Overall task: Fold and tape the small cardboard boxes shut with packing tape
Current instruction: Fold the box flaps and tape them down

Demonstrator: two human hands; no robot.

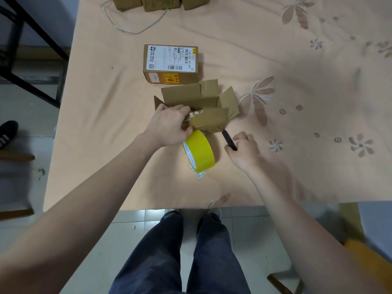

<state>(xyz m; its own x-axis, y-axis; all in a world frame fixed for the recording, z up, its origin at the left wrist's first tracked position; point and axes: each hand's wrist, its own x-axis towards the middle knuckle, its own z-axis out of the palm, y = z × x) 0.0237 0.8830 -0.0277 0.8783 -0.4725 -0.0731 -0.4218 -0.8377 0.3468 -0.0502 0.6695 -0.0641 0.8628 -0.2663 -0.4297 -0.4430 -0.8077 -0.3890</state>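
Left hand [167, 126] grip: fingers curled over near-left edge of small open brown cardboard box [197, 107], clamped on a flap w/ torn white tape residue. Purpose, by judgement: steadies box and holds near flap down so remaining flaps can be folded.

Right hand [244, 151] grip: pinched on slim black knife-like tool [229, 140], fingers otherwise loosely spread. Tool tip points up-left, touching or just beside near-right corner of box; contact not resolvable. Exact tool type not clear. Likely kept in hand for cutting tape.

Box location: centre of table [95, 134], covered w/ peach floral cloth. Far flap and right flap upright/splayed; near flap folded partly inward. Not yet shut, no fresh tape visible.

Yellow roll of packing tape [199, 151]: standing on edge, just beside near side of box, partly under left hand, between both hands. Placed within reach for next step. Small printed paper scrap at roll's base.

Closed brown cardboard box w/ white shipping label and orange sticker [170, 63]: just beyond open box, near or touching its far flap. More brown boxes [148, 3] at far edge, w/ white cord [127, 28] looping near.

Clearance: open cloth to right of box, ample for right-hand movement. Left of box, table edge near; limited room. Near table edge well apart from roll. Risk, by judgement: roll may travel if nudged.
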